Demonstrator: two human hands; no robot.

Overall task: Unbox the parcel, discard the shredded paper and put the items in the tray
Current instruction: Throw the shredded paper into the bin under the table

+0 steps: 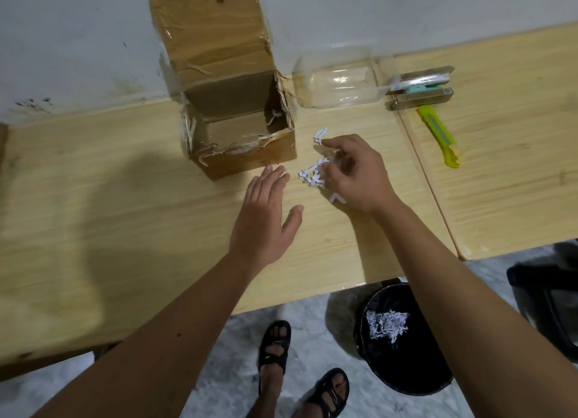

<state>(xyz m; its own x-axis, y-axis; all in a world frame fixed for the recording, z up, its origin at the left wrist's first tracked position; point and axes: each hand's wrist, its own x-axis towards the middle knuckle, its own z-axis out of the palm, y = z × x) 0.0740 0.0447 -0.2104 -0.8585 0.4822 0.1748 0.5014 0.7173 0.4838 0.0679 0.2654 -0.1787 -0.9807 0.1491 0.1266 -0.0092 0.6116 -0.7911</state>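
1. The cardboard box (240,136) stands open on the pale wood-grain table (125,198), its tall back flap upright against the white wall, its rims torn and ragged with strips of clear tape. What can be seen of its inside looks bare apart from a scrap of paper at the right wall.
2. A clear plastic tray (337,82), smooth and round-cornered, lies just right of the box; no items show inside it.
3. Flat packaged items (422,87) lie beside the tray's right end, and a yellow-green utility knife (438,136) lies in front of them, near the seam between two tabletops.
4. A small clump of white shredded paper (316,172) sits on the table just right of the box's front corner.
5. The right hand (356,173) is curled palm-down, fingers pinching at the clump and partly closed around some strips.
6. The left hand (266,217) is flat and spread, fingers straight, holding nothing, fingertips near the box's front wall.
7. A black round bin (403,339) stands on the floor below the table edge, under the right forearm, holding more shreds; the tabletop left of the box is open.
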